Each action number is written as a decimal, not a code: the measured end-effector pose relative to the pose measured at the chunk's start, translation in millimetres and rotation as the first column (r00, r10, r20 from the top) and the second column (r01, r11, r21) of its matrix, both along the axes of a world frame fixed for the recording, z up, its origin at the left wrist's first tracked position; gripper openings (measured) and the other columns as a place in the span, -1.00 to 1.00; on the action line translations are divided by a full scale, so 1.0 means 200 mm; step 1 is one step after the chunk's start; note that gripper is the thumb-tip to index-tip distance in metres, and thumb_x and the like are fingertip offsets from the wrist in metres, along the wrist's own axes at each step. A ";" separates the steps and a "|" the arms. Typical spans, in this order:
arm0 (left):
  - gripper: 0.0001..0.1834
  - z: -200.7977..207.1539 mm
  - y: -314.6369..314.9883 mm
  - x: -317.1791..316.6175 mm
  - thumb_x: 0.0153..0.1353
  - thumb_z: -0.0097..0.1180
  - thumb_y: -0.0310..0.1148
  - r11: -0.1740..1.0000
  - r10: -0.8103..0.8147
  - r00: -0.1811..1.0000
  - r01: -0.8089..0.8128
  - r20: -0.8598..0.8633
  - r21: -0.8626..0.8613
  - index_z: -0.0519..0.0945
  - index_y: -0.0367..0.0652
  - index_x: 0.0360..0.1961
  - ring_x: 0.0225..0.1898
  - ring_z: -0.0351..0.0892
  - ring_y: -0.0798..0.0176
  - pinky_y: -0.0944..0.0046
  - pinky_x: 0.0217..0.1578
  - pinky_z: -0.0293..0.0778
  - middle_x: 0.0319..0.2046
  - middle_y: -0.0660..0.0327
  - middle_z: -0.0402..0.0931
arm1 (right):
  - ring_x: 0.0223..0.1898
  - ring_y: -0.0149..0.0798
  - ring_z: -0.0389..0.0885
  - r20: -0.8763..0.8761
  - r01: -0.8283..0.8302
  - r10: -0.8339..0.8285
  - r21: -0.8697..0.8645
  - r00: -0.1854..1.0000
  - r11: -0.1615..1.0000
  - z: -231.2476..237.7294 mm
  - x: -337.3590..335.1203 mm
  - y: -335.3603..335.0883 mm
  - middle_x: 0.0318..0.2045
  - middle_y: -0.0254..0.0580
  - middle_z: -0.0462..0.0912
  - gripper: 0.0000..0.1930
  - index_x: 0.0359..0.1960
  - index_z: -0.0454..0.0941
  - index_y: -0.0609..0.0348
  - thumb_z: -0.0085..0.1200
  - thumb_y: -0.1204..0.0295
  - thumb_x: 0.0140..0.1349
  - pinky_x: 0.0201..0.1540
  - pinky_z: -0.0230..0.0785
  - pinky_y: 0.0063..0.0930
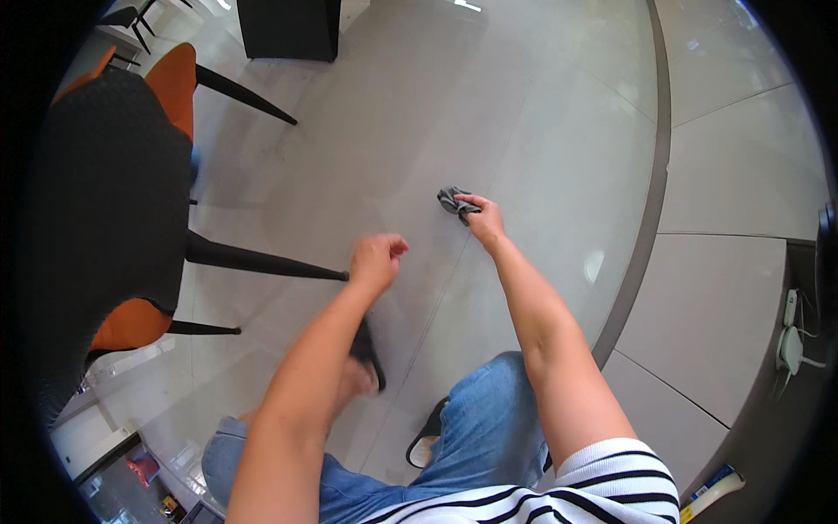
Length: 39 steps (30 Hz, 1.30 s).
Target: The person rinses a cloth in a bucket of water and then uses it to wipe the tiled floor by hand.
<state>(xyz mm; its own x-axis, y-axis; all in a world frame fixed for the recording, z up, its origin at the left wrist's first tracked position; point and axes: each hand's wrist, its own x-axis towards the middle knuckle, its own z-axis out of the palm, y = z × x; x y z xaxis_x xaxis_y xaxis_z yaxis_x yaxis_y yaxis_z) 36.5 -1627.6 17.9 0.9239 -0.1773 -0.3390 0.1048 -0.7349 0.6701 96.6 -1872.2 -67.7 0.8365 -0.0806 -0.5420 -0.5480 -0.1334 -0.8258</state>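
My right hand [485,220] reaches forward, fingers closed on one edge of a crumpled grey cloth [453,202]. The cloth is bunched up with dark folds, low over the glossy pale floor tiles [524,113]; whether it touches them I cannot tell. Nearer to me and to the left, my left hand [377,260] hangs in the air with curled fingers and nothing visible in them. It is close to the tip of a black chair leg [271,259].
Black chairs with orange parts [175,92] fill the left side. A dark box-shaped stand [289,28] is at the far end. A raised tiled ledge [707,297] curves along the right, with a white plug and cable [790,349]. My feet in dark slippers [426,435] are below.
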 end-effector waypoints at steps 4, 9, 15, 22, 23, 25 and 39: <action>-0.70 -0.06 -0.01 -0.12 0.12 0.23 -0.48 0.996 0.070 0.997 -0.069 -0.019 0.049 0.67 -0.11 -0.08 -0.11 0.66 0.09 0.13 -0.05 0.54 -0.14 0.09 0.67 | 0.00 -0.11 0.64 0.298 -0.014 0.081 -0.221 0.951 0.975 -0.08 0.11 0.03 -0.07 -0.09 0.70 -0.55 -0.15 0.75 0.01 -0.02 0.75 0.00 0.08 0.42 -0.40; -0.47 -0.20 0.03 -0.23 0.16 0.19 -0.47 0.991 0.130 0.989 -0.128 0.071 -0.030 0.49 -0.11 0.21 0.18 0.48 -0.04 0.09 0.21 0.39 0.22 0.02 0.46 | 0.04 -0.03 0.60 0.435 0.074 0.077 -0.321 0.897 0.944 -0.17 0.32 0.18 0.01 -0.05 0.64 -0.49 -0.10 0.74 -0.03 -0.06 0.75 -0.02 0.12 0.40 -0.34; -0.43 -0.28 0.22 -0.26 0.15 0.11 -0.56 0.974 0.218 0.965 -0.206 0.145 -0.094 0.43 -0.21 0.25 0.24 0.42 -0.08 0.09 0.26 0.34 0.24 -0.03 0.43 | 0.11 0.02 0.51 0.580 -0.466 0.563 -0.326 0.588 0.822 -0.22 -0.03 0.56 -0.02 -0.14 0.66 -0.45 -0.23 0.74 -0.09 -0.06 0.83 -0.16 0.14 0.42 -0.19; -0.41 -0.26 0.27 -0.30 0.15 0.01 -0.61 0.966 0.240 0.965 -0.226 0.107 -0.125 0.39 -0.23 0.28 0.25 0.40 -0.13 0.07 0.28 0.31 0.23 -0.07 0.42 | 0.05 -0.11 0.60 0.444 -0.646 0.624 -0.124 0.643 0.753 -0.10 -0.22 0.31 -0.08 -0.20 0.69 -0.45 -0.22 0.74 -0.02 -0.11 0.85 -0.13 0.12 0.43 -0.29; -0.40 -0.27 0.23 -0.28 0.15 0.01 -0.61 0.966 0.232 0.967 -0.215 0.107 -0.145 0.38 -0.23 0.29 0.26 0.39 -0.14 0.07 0.28 0.31 0.23 -0.07 0.42 | 0.04 -0.15 0.62 0.504 -0.483 0.440 -0.050 0.743 0.874 -0.12 -0.06 0.22 -0.09 -0.20 0.70 -0.45 -0.21 0.74 0.02 -0.14 0.86 -0.12 0.11 0.43 -0.35; -0.39 -0.31 0.18 -0.27 0.15 0.00 -0.62 0.966 0.227 0.966 -0.207 0.121 -0.155 0.37 -0.24 0.30 0.26 0.38 -0.14 0.07 0.28 0.31 0.24 -0.08 0.41 | -0.02 -0.15 0.67 0.544 -0.105 0.216 -0.228 0.810 0.968 -0.09 0.28 0.14 -0.16 -0.13 0.73 -0.47 -0.19 0.72 0.13 -0.17 0.88 -0.09 0.05 0.44 -0.43; -0.24 -0.40 -0.03 -0.16 0.07 -0.18 -0.77 0.994 -0.091 0.995 0.088 0.041 0.065 0.29 -0.15 0.38 0.40 0.22 -0.03 0.09 0.33 0.27 0.39 0.04 0.23 | 0.05 -0.14 0.63 0.444 -0.199 0.288 -0.237 0.848 0.951 -0.10 -0.18 -0.24 -0.08 -0.06 0.70 -0.48 -0.20 0.74 0.08 -0.14 0.83 -0.09 0.17 0.40 -0.35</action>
